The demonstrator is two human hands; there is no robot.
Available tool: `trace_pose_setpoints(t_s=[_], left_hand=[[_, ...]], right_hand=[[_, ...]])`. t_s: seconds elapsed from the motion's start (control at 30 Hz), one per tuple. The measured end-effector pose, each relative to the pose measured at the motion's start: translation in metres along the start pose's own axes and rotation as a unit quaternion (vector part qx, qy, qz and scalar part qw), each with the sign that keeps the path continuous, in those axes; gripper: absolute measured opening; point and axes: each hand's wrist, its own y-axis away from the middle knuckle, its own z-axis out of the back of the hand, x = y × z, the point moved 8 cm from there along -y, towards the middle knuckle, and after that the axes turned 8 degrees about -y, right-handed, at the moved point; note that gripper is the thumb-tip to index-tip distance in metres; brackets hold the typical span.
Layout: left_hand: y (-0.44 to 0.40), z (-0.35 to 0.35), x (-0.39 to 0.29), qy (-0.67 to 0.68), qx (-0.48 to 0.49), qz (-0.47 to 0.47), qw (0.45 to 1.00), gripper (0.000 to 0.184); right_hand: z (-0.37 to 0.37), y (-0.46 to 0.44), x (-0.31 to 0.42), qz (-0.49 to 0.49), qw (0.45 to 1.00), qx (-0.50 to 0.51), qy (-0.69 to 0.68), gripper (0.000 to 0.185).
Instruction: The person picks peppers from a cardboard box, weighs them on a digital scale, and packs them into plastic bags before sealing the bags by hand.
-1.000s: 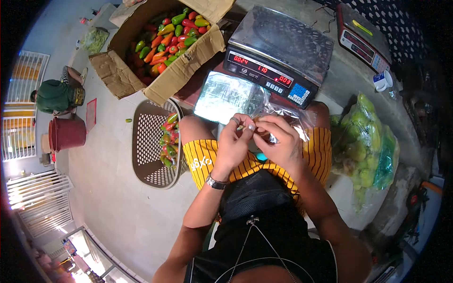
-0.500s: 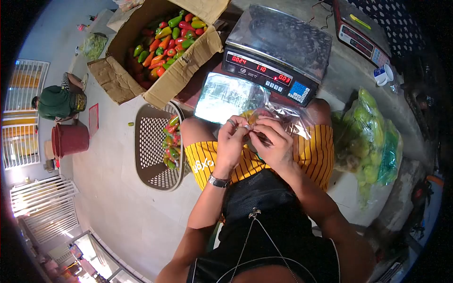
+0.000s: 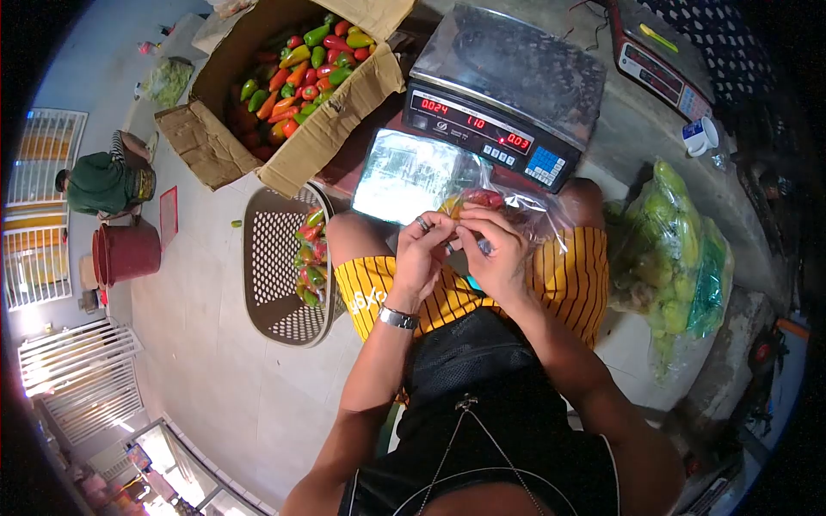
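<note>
In front of my lap, my left hand [image 3: 423, 254] and my right hand [image 3: 497, 256] meet with their fingertips pinched together at the edge of a clear plastic bag [image 3: 538, 211]. Red and yellow peppers [image 3: 482, 199] show through the film just beyond my fingers. Exactly how the film is folded between the fingers is hidden. Under the bag's far side lies a stack of flat clear bags [image 3: 413, 176]. Right behind it stands a digital scale [image 3: 508, 77] with lit red numbers, its plate bearing nothing.
A cardboard box [image 3: 331, 142] of mixed peppers is at the back left. Left of my knee sits a plastic basket [image 3: 267, 249] holding bagged peppers. A large bag of green vegetables [image 3: 667, 258] lies to my right. Farther off are a second scale [image 3: 654, 64], a mug [image 3: 699, 136] and a bending person [image 3: 107, 185].
My right hand's fingers have shifted slightly around the pinched bag edge, and more of the red pepper now shows. The basket and scale stay in place.
</note>
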Motion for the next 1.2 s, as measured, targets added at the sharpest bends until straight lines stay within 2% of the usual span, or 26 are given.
trace_pose_setpoints(t_s=[0.1, 0.2, 0.3, 0.53, 0.63, 0.83, 0.93, 1.03, 1.13, 1.17, 1.2], left_hand=[[-0.001, 0.002, 0.004, -0.005, -0.011, 0.009, 1.0, 0.006], [-0.003, 0.009, 0.01, 0.018, -0.025, 0.027, 0.999, 0.007], [-0.006, 0.015, 0.021, 0.064, -0.051, 0.027, 0.996, 0.008], [-0.005, 0.017, 0.031, 0.063, -0.114, -0.032, 0.991, 0.006], [-0.005, 0.012, 0.031, 0.06, -0.113, -0.028, 0.991, 0.005], [-0.006, 0.012, 0.024, -0.017, -0.126, -0.012, 0.992, 0.01], [-0.008, 0.014, 0.015, -0.067, -0.138, 0.007, 0.988, 0.011], [-0.012, 0.019, 0.01, -0.142, -0.147, 0.011, 0.979, 0.012], [-0.01, 0.016, -0.002, -0.197, -0.147, 0.009, 0.969, 0.011], [-0.007, 0.012, -0.015, -0.236, -0.16, -0.043, 0.958, 0.011], [-0.002, 0.006, -0.028, -0.273, -0.172, -0.096, 0.942, 0.012]], right_hand=[[-0.002, 0.0, -0.011, -0.037, 0.999, 0.009, -0.021, 0.012], [0.0, -0.005, -0.004, 0.013, 1.0, -0.004, 0.006, 0.014], [0.007, 0.001, 0.009, 0.006, 0.995, -0.064, 0.077, 0.016], [0.0, 0.012, -0.013, -0.206, 0.977, -0.043, 0.047, 0.017], [-0.004, 0.012, -0.028, -0.221, 0.973, -0.033, 0.051, 0.017], [-0.011, 0.007, -0.028, -0.173, 0.981, -0.031, 0.081, 0.014], [-0.018, 0.0, -0.025, -0.025, 0.986, -0.004, 0.165, 0.014], [-0.017, -0.006, -0.016, 0.05, 0.988, 0.014, 0.148, 0.016], [-0.014, -0.027, 0.005, 0.139, 0.979, 0.082, 0.129, 0.02], [-0.015, -0.033, 0.017, 0.185, 0.961, 0.142, 0.152, 0.02], [-0.013, -0.04, 0.022, 0.176, 0.962, 0.161, 0.133, 0.02]])
